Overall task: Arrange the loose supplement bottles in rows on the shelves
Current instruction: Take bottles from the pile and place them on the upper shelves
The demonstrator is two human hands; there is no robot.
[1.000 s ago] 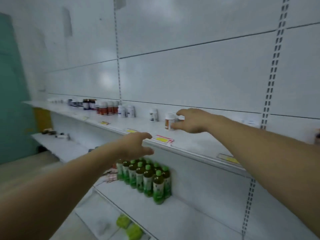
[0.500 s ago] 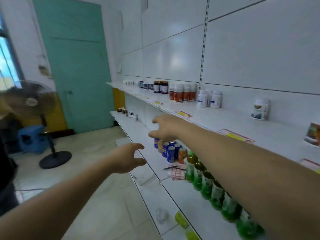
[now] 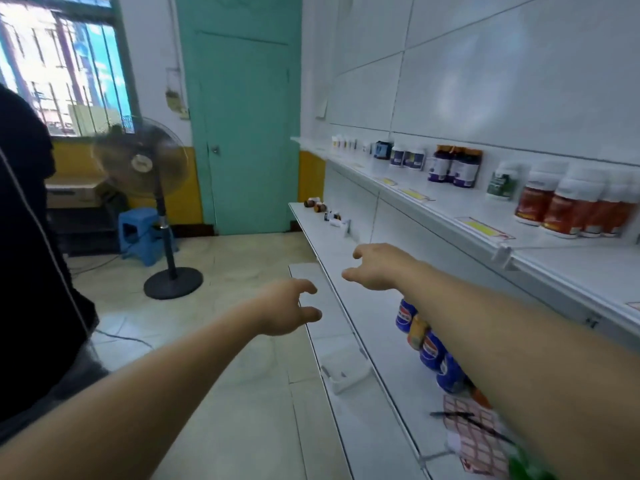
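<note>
White shelving runs past both outstretched arms, and neither hand carries anything. The right hand hangs over the middle shelf with its fingers loosely spread and curled, grasping nothing; the left hand floats lower and out over the aisle side of that shelf's edge, also slack and bare.

Up and to the right of the right hand, the top shelf looks largely sorted. Red-labelled bottles with white caps stand bunched together, a green-labelled bottle stands alone just beyond them, then purple-labelled bottles, blue-labelled white bottles and some small white bottles at the far end, too small to read.

Well ahead of the right hand, at the far end of the middle shelf, a scatter of small loose bottles lies ungrouped, some apparently on their sides. That cluster seems to be the work left, and both hands point roughly that way. Below the right forearm, drink cans sit in a line, no part of the supplement job.
</note>
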